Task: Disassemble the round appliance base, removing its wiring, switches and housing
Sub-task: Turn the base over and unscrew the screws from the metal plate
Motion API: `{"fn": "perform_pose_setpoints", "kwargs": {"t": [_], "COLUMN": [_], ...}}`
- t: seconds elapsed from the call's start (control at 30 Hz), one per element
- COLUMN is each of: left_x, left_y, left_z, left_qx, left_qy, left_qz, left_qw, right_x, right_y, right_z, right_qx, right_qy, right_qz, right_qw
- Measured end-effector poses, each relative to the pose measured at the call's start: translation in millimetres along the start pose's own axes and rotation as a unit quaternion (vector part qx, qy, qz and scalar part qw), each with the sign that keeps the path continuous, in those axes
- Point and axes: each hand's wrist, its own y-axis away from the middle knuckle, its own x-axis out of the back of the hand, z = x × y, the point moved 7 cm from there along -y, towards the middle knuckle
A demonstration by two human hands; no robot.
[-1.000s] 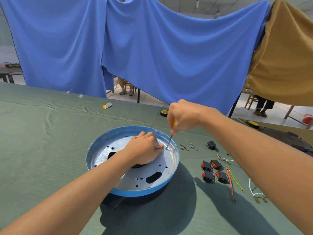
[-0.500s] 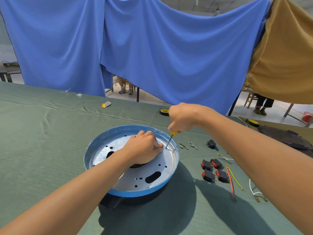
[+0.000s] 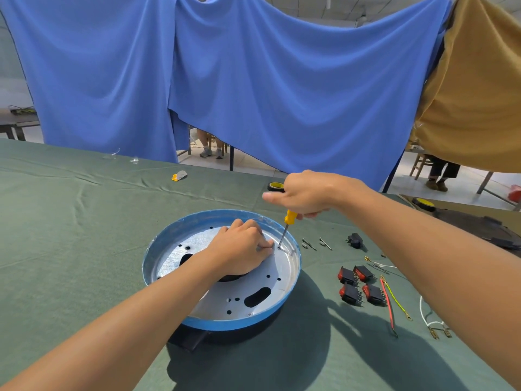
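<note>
The round appliance base (image 3: 174, 232) has a blue rim and a silver metal plate (image 3: 242, 300) with holes, and it lies on the green cloth in front of me. My left hand (image 3: 239, 252) rests curled on the plate, its fingertips beside the tool tip; I cannot tell whether they pinch anything. My right hand (image 3: 304, 194) grips a yellow-handled screwdriver (image 3: 284, 231) from above, thumb stretched out to the left. The shaft slants down and its tip touches the plate near the far right rim.
Right of the base lie several red-and-black rocker switches (image 3: 356, 285), loose red, yellow-green and white wires (image 3: 390, 301), a small black part (image 3: 354, 240) and screws (image 3: 309, 244). A tape roll (image 3: 275, 186) sits behind my right hand. A black housing piece (image 3: 479, 227) lies far right.
My right hand has risen and its thumb has stretched out, so more of the yellow handle shows below the fist. The tool tip stays at the same spot. My left hand has not moved.
</note>
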Motion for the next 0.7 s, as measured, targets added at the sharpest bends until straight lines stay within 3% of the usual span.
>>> {"fn": "perform_pose_setpoints", "kwargs": {"t": [0.13, 0.43, 0.7], "left_x": [0, 2, 3], "left_y": [1, 2, 3], "left_z": [1, 3, 3], "left_qx": [0.0, -0.002, -0.002], "left_qy": [-0.003, -0.006, -0.004], "left_qz": [-0.002, -0.006, -0.005], "left_qw": [1.0, 1.0, 1.0], "right_x": [0, 4, -1], "right_y": [0, 1, -3], "right_z": [-9, -13, -6], "right_qx": [0.009, 0.085, 0.013], "right_qy": [0.076, 0.038, 0.077], "right_qz": [0.011, -0.004, -0.005], "right_qw": [0.997, 0.996, 0.997]}}
